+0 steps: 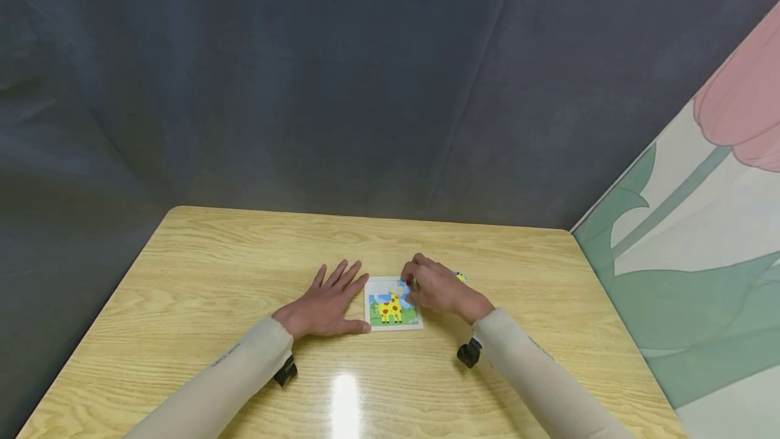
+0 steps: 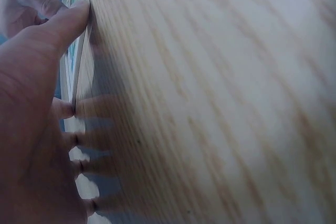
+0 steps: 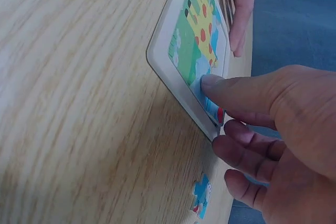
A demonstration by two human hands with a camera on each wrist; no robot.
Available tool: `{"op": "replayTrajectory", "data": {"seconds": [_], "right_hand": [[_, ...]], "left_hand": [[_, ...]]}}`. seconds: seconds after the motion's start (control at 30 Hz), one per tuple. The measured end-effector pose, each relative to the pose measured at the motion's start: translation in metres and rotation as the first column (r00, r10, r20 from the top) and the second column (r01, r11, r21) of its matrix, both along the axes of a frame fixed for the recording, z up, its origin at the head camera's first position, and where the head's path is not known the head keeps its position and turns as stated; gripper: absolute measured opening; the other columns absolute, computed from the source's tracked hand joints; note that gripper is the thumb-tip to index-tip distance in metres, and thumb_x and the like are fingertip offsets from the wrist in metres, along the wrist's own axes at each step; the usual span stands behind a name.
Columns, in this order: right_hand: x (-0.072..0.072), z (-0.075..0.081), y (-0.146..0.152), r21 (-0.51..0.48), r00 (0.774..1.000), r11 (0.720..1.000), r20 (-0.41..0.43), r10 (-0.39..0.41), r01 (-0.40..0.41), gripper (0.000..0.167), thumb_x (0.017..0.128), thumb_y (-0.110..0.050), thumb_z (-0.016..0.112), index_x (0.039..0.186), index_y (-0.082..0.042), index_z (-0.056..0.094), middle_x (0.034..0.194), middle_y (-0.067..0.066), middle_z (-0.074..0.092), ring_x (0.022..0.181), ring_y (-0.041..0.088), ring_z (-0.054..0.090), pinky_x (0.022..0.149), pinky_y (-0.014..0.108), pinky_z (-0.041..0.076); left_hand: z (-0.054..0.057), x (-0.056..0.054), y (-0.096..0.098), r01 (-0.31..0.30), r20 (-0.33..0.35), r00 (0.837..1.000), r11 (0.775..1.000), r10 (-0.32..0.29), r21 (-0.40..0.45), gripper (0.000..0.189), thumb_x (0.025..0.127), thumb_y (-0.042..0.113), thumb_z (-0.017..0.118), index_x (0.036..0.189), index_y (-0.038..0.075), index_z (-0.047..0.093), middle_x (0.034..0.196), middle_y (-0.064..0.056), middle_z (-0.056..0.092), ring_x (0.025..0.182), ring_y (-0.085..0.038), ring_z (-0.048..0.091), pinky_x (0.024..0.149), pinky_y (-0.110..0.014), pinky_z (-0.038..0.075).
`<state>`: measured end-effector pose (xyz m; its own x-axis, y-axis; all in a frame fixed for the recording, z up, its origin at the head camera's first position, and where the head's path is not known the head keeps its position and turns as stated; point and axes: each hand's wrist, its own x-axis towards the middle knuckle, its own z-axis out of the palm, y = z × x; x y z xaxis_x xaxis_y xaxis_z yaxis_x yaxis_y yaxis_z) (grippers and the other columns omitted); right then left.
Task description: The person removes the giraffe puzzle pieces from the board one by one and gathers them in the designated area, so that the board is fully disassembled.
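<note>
A small white-framed jigsaw tray (image 1: 396, 328) lies on the table, its assembled pieces showing a yellow giraffe (image 1: 388, 309) with red spots. My left hand (image 1: 326, 305) lies palm down with fingers spread, thumb and index fingertips at the tray's left edge. At the tray's upper right corner, my right hand (image 1: 437, 288) pinches a blue puzzle piece with a red patch (image 3: 219, 115). Its thumb (image 3: 239, 93) is on top of the picture and the other fingers are curled by the frame. The hand partly hides that corner.
Just beyond the right hand, a loose blue puzzle piece (image 3: 201, 195) lies on the wooden table (image 1: 244, 256). A dark curtain (image 1: 341, 87) hangs behind the table, and a flower-patterned panel (image 1: 701, 276) stands along the right side.
</note>
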<state>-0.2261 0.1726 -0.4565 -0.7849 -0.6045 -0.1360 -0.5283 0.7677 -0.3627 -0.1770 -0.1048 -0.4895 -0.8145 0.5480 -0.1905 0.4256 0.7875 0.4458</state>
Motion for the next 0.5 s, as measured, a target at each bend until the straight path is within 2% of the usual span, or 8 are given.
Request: {"op": "replayTrajectory", "data": {"seconds": [0.13, 0.37, 0.5], "right_hand": [[-0.0004, -0.0001, 0.0, -0.011, 0.999, 1.0, 0.034, -0.021, 0.022, 0.025, 0.095, -0.016, 0.082, 0.115, -0.009, 0.069, 0.112, 0.004, 0.06, 0.083, 0.015, 0.051, 0.077, 0.033, 0.048], [-0.0004, -0.0013, 0.001, -0.051, 0.999, 0.998, 0.043, -0.027, 0.029, 0.03, 0.096, -0.013, 0.08, 0.124, -0.008, 0.07, 0.112, 0.005, 0.059, 0.091, 0.014, 0.055, 0.084, 0.033, 0.053], [-0.0017, -0.0036, 0.0025, -0.105, 0.998, 0.994, 0.055, -0.024, 0.029, 0.025, 0.096, -0.011, 0.08, 0.119, -0.009, 0.07, 0.11, 0.005, 0.061, 0.091, 0.015, 0.057, 0.083, 0.03, 0.053]], "left_hand": [[-0.0009, -0.0001, 0.0003, -0.001, -0.003, 1.0, 1.0, 0.001, 0.004, 0.098, 0.099, 0.066, 0.063, 0.172, 0.013, 0.024, 0.182, -0.012, 0.005, 0.17, -0.04, 0.002, 0.133, -0.069, 0.001], [0.0005, 0.0003, 0.0, -0.003, -0.003, 1.0, 1.0, 0.003, -0.002, 0.098, 0.099, 0.066, 0.063, 0.172, 0.014, 0.024, 0.183, -0.011, 0.004, 0.17, -0.039, 0.001, 0.133, -0.069, 0.001], [0.0011, 0.0003, -0.0002, -0.004, -0.004, 1.0, 1.0, 0.004, -0.01, 0.098, 0.099, 0.068, 0.062, 0.172, 0.014, 0.023, 0.183, -0.01, 0.004, 0.17, -0.038, 0.001, 0.133, -0.069, 0.002]]}}
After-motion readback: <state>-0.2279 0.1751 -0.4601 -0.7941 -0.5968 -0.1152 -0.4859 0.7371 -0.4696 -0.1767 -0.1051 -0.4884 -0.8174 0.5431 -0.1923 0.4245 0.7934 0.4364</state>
